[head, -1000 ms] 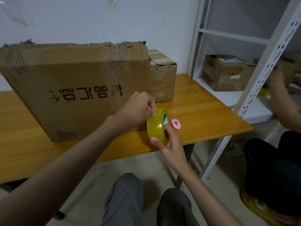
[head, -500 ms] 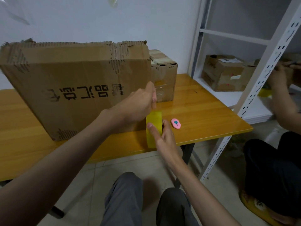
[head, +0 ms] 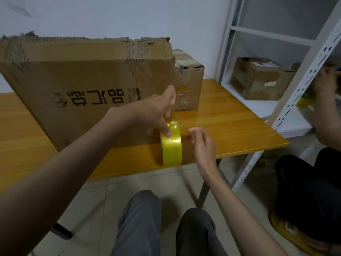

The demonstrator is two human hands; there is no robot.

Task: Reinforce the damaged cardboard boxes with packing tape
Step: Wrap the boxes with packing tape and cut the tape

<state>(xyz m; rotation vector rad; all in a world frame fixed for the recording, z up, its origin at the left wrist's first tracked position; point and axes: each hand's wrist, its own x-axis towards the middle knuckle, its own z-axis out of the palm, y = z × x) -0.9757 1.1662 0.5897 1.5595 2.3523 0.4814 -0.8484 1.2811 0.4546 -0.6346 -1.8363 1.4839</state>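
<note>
Your left hand (head: 156, 111) grips the top of the tape roll (head: 171, 145), thumb pressed on its yellow face and fingers curled over the upper edge. Your right hand (head: 202, 143) hovers just beside the roll, released, fingers loosely bent and holding nothing. The roll stands on edge at the front of the desk (head: 230, 130), glossy and translucent yellow, with a short loose end lifted at the top. Just behind it stands the large cardboard box (head: 83, 85), its top edge torn and corrugation exposed. A smaller taped box (head: 188, 80) sits beside it. 1 more box (head: 258, 78) rests on the white shelf (head: 258, 108).
</note>
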